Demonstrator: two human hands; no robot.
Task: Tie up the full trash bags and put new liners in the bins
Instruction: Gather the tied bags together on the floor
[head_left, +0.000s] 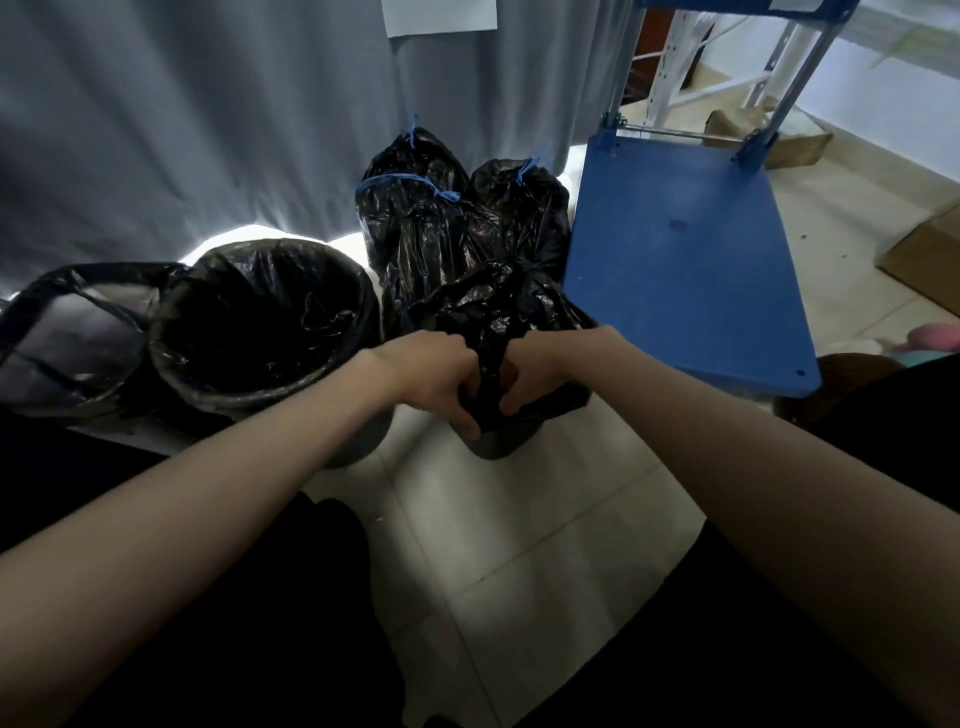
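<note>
Hands meet at the bag (498, 322) in the small bin (496, 444) on the floor: left hand (431, 374) and right hand (535, 369) both curl their fingers tight around its gathered black plastic. Just left stands a lined bin (332, 374).

Glossy black bag (498, 322) bunched in my hands, black liner (260, 312) in the bin beside it, black tied bags (410, 208) behind with blue drawstrings (410, 182), blue cart platform (685, 260), grey-blue curtain (182, 130), pale tiled floor (519, 545).
</note>
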